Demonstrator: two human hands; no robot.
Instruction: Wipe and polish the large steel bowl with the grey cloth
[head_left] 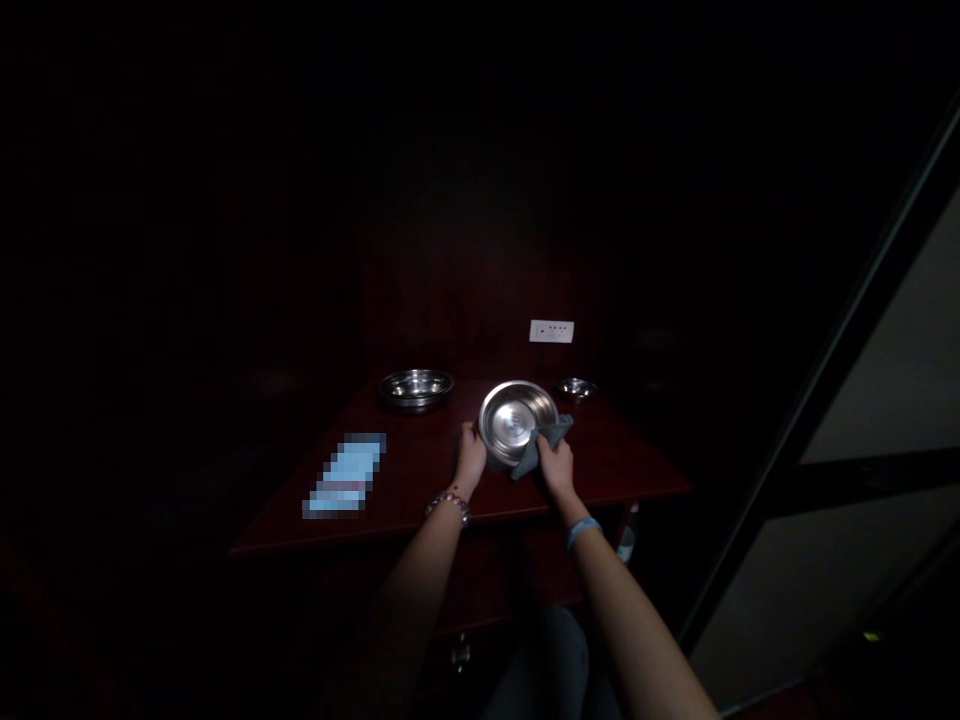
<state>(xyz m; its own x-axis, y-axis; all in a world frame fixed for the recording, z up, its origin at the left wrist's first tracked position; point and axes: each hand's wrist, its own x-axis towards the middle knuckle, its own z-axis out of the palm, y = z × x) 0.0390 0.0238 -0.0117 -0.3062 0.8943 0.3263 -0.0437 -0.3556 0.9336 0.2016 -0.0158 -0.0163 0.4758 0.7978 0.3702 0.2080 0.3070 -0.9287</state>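
Note:
A shiny stainless steel bowl (506,418) is tilted toward me above the dark red desk. My left hand (470,458) grips its left rim, the fingers partly hidden behind the bowl. At the lower right rim, my right hand (556,463) is closed on a grey-green cloth (529,458), which lies against the bowl's edge. Farther back on the left sits a stack of steel bowls (415,390). A smaller steel bowl (577,389) rests at the back right.
The dark red desk (427,490) meets a back panel with a white wall socket (551,331). A blurred-out light-blue patch (345,477) covers something on the left. Below the desk's right edge stands a bottle (628,535). A drawer knob (460,652) shows underneath; a framed panel (885,380) is at right.

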